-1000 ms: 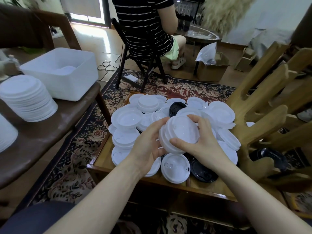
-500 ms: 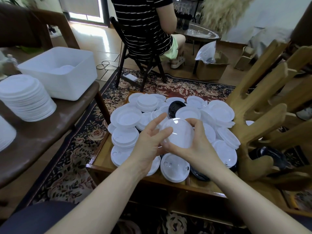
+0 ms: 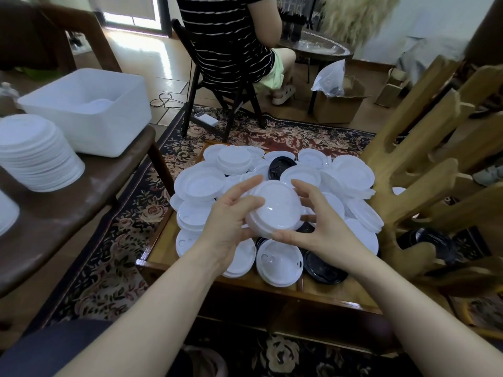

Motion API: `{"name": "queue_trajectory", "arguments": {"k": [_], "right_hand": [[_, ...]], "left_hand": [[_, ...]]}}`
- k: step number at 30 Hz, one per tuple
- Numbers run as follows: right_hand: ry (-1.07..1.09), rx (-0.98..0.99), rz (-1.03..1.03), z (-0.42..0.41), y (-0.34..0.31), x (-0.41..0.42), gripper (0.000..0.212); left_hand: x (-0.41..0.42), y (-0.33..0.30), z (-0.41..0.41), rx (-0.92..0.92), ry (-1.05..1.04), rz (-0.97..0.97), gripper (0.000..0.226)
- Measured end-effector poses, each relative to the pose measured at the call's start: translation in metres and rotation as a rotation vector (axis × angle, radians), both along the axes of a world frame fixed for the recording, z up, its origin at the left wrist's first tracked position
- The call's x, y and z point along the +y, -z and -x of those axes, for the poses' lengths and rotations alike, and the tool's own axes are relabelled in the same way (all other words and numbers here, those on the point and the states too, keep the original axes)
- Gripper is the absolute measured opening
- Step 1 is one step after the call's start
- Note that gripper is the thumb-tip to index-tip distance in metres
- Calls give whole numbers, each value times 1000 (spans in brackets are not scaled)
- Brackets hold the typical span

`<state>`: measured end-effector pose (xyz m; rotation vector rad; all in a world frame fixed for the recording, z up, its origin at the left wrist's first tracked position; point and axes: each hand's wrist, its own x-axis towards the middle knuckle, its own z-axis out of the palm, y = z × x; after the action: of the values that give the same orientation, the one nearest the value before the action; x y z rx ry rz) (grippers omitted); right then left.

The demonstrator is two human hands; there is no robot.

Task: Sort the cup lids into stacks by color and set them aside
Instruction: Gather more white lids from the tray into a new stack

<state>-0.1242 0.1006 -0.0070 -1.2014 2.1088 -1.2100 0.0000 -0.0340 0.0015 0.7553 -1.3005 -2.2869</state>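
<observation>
A small stack of white lids (image 3: 276,210) is held above the heaped lid pile (image 3: 345,180) on the low wooden table (image 3: 272,291), gripped at its rim by the left hand (image 3: 231,216) and pinched by the right hand (image 3: 324,224). Beyond, to the left, a finished white stack (image 3: 35,156) is set beside a white tub (image 3: 89,110).

Loose white lids (image 3: 200,185) and a few black lids (image 3: 324,268) are covering most of the low worktop (image 3: 272,291), leaving only its near edge bare. A carved wooden frame (image 3: 413,170) is crowding the right side. On the left, a white tub (image 3: 89,110) and a stack of white lids (image 3: 35,153) are occupying the dark side bench (image 3: 81,197), with open bench between them and its front edge.
</observation>
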Motion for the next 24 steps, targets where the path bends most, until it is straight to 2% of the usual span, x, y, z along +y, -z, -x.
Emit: {"name": "queue_trajectory", "arguments": {"k": [2, 7, 10, 17, 24], "right_hand": [[-12, 76, -79, 8, 6, 7, 94], [-156, 493, -343, 14, 26, 19, 73], [-262, 638, -440, 9, 40, 18, 75], [-343, 727, -537, 2, 46, 12, 97], [-354, 748, -486, 2, 49, 12, 93]], "left_hand": [[-5, 1, -1, -28, -104, -36, 34], [-17, 0, -4, -18, -305, -164, 30], [-18, 1, -4, -25, -326, -155, 28], [-17, 0, -5, -33, -306, -160, 29], [-14, -2, -4, -35, -282, -117, 30]]}}
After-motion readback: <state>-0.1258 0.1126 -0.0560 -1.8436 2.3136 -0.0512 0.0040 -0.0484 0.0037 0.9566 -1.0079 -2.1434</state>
